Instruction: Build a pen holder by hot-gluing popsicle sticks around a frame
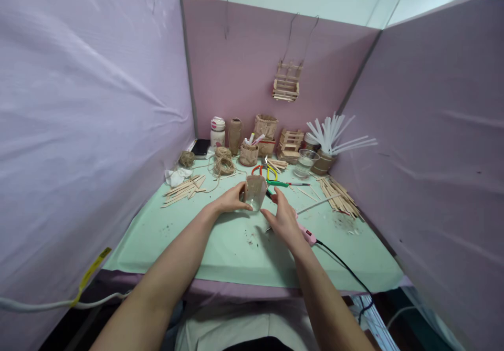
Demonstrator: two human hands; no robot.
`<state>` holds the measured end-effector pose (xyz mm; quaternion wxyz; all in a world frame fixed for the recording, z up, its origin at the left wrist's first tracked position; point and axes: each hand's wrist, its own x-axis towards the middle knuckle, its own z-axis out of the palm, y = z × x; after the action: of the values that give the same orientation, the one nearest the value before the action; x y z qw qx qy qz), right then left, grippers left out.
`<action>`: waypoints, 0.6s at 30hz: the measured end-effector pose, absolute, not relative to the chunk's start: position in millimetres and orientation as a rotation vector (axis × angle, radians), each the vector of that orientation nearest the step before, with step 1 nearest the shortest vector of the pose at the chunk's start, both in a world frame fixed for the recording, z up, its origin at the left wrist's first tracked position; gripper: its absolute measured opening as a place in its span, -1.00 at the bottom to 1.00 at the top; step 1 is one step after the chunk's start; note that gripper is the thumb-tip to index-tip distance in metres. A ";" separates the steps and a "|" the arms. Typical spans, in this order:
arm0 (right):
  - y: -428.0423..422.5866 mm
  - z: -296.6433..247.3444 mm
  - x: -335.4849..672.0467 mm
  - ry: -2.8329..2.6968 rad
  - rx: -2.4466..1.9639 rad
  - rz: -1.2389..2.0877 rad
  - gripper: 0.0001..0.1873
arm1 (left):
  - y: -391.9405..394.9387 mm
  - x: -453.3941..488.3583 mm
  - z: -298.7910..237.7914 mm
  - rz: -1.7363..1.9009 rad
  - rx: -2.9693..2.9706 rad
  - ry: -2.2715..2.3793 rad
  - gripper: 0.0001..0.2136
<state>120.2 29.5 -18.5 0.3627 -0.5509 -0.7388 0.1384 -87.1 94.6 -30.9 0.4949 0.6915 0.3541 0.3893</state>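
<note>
A clear plastic cup, with brown material along part of its wall and rim, is tilted over the middle of the table. My left hand grips its left side, thumb near the lower end and fingers behind. To the right of the cup is my right hand, thumb and fingers apart in a curve, with a gap between it and the cup. A pink glue gun lies under and beside my right hand, its middle hidden. Just behind the cup are pliers with red and yellow handles and a green-handled tool.
Wooden sticks lie at left and right. Twine, a pen holder, a water cup and a pot of white glue sticks stand behind. The gun's black cable runs off the front right edge.
</note>
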 end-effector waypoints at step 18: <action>114.2 73.0 95.4 -2.350 -1.701 0.136 -0.82 | 92.0 -77.1 -35.4 0.971 1.786 0.987 -0.23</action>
<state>95.4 114.2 73.0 0.1187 -0.5816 -0.8034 0.0466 -77.1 92.0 -35.4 0.4268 0.7146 0.3951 0.3888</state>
